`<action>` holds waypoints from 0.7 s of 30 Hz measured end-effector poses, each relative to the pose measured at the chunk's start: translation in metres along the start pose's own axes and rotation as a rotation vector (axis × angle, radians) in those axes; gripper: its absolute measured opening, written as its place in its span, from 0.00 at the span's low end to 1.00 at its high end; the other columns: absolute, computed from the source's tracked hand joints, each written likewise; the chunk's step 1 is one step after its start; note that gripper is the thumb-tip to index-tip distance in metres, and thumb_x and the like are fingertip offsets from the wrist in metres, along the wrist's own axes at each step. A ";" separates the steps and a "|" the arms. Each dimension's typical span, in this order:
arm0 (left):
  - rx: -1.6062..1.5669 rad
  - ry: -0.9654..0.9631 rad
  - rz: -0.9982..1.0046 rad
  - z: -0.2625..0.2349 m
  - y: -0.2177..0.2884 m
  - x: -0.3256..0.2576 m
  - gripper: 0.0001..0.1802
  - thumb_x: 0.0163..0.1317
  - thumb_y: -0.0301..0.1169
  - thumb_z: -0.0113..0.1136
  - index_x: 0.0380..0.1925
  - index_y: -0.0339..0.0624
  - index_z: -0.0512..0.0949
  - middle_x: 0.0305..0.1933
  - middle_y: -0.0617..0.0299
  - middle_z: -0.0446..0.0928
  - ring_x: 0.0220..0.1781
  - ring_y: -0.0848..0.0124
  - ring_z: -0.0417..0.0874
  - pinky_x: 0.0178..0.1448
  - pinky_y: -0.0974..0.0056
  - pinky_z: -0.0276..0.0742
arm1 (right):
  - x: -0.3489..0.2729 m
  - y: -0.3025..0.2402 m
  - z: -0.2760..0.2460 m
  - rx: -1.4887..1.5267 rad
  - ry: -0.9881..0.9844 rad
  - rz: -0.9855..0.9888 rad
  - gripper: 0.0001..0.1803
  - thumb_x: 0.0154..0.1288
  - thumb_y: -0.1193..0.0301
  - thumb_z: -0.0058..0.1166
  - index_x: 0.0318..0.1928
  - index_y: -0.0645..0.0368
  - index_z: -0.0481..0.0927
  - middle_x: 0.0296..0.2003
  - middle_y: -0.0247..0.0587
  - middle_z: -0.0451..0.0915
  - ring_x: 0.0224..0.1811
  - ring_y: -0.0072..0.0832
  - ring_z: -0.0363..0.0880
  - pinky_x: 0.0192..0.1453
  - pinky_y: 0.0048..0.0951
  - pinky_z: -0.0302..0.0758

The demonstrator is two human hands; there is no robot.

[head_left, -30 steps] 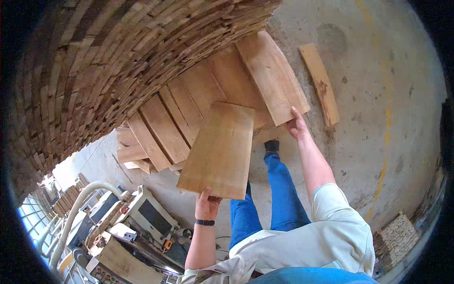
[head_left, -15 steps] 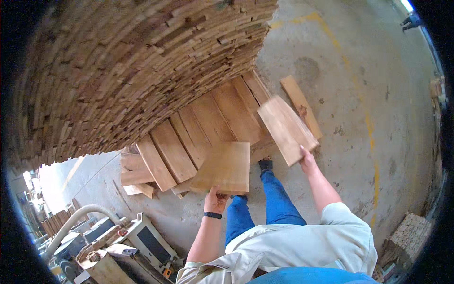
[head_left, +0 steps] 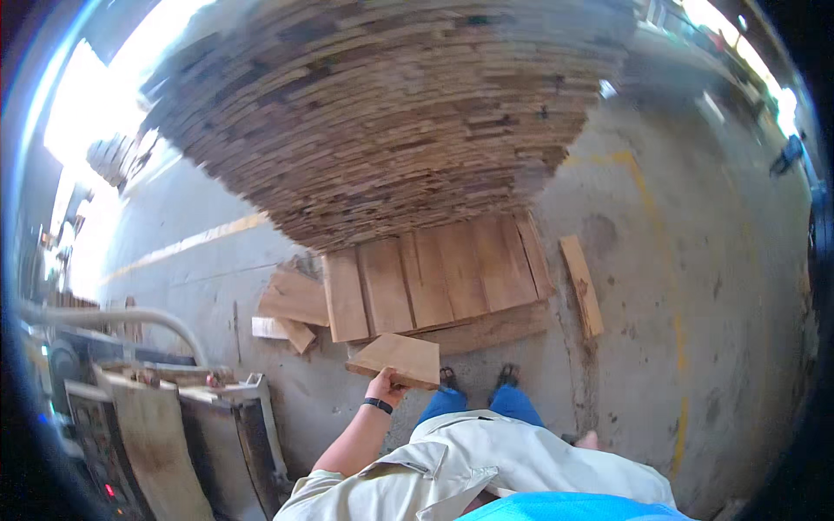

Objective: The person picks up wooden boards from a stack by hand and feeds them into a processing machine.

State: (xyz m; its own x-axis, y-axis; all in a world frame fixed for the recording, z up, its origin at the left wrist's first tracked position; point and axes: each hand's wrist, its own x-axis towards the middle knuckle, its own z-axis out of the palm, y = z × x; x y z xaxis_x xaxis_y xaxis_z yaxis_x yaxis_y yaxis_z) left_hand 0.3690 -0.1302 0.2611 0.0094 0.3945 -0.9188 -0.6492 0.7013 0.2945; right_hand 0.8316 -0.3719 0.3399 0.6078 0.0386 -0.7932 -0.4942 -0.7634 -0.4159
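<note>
At the left hand [head_left: 387,383]: one short wooden board [head_left: 395,359], held by its near edge.

Item: flat, pale brown board, roughly rectangular, gripped between thumb and fingers of the left hand, lying nearly level just above the person's shoes [head_left: 476,377]; a dark wristband [head_left: 377,405] sits behind the hand. Right hand [head_left: 590,440]: only a small part shows beside the pale jacket [head_left: 486,464], low at the person's side, and whether it is spread or curled cannot be told; it touches no board. Beyond the held board: a row of boards [head_left: 434,282] laid side by side on the concrete floor [head_left: 695,286], with a tall stack of timber [head_left: 391,113] rising behind them. Right of the row: a single narrow plank [head_left: 581,285]. Left of the hand: loose offcuts [head_left: 291,304], then a machine [head_left: 165,425].
</note>
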 end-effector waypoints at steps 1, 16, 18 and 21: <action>-0.034 -0.008 0.016 -0.013 0.003 -0.011 0.15 0.59 0.32 0.56 0.45 0.42 0.72 0.44 0.53 0.77 0.47 0.56 0.79 0.42 0.49 0.80 | 0.001 -0.001 0.000 0.046 -0.034 -0.031 0.17 0.65 0.65 0.48 0.50 0.62 0.71 0.50 0.49 0.74 0.51 0.39 0.75 0.54 0.36 0.73; -0.691 -0.291 0.535 -0.170 -0.062 -0.199 0.21 0.54 0.21 0.60 0.50 0.36 0.70 0.53 0.52 0.75 0.57 0.54 0.76 0.62 0.46 0.75 | 0.113 0.109 -0.016 0.523 -0.585 -0.053 0.19 0.60 0.68 0.56 0.51 0.60 0.72 0.51 0.47 0.74 0.51 0.38 0.75 0.57 0.39 0.71; -0.694 -0.301 0.619 -0.185 -0.079 -0.236 0.22 0.54 0.22 0.61 0.50 0.36 0.70 0.53 0.52 0.75 0.57 0.55 0.76 0.62 0.48 0.75 | 0.115 0.095 -0.005 0.446 -0.580 -0.147 0.23 0.60 0.68 0.56 0.56 0.58 0.71 0.51 0.43 0.75 0.50 0.35 0.76 0.56 0.40 0.73; -0.707 -0.341 0.737 -0.211 -0.099 -0.275 0.23 0.54 0.23 0.63 0.51 0.37 0.70 0.54 0.53 0.75 0.57 0.56 0.77 0.62 0.50 0.76 | 0.092 0.074 0.008 0.317 -0.658 -0.209 0.26 0.60 0.69 0.56 0.59 0.56 0.68 0.51 0.41 0.76 0.49 0.32 0.77 0.55 0.36 0.75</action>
State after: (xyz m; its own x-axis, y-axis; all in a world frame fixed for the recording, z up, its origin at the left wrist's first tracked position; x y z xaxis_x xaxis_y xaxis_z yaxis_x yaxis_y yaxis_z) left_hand 0.2698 -0.4336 0.4290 -0.4229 0.8013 -0.4232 -0.8733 -0.2356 0.4264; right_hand 0.8459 -0.4196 0.2323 0.2618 0.6146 -0.7442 -0.6243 -0.4802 -0.6162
